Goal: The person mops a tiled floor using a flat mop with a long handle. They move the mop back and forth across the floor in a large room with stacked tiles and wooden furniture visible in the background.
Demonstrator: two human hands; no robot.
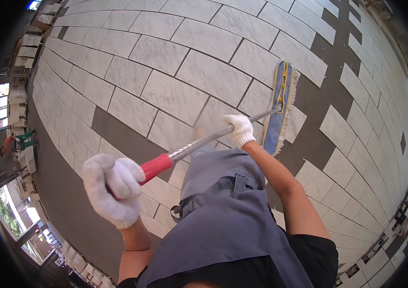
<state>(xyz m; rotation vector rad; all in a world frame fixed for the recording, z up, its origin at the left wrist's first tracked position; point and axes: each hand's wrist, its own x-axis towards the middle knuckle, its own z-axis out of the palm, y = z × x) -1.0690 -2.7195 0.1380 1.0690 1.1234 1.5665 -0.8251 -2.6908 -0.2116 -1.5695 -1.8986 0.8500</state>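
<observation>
A dust mop with a wide blue head (274, 129) and a pale fringe lies on the floor to the right of my body. Its metal handle (199, 144) slants from the head down to the lower left and ends in a red grip (156, 168). My left hand (113, 185), in a white glove, is closed around the red grip. Farther along the shaft, my right hand (240, 130), gloved in white too, is wrapped round the metal part. A yellow clip frame (283, 86) sits on top of the mop head.
Marble-look white tiles (165, 53) lie in staggered rows over dark grey flooring (331, 67), with gaps between some. Stacked boxes or tiles (19, 103) line the left wall near windows (0, 108). A person in green trousers (24, 139) is at the far left.
</observation>
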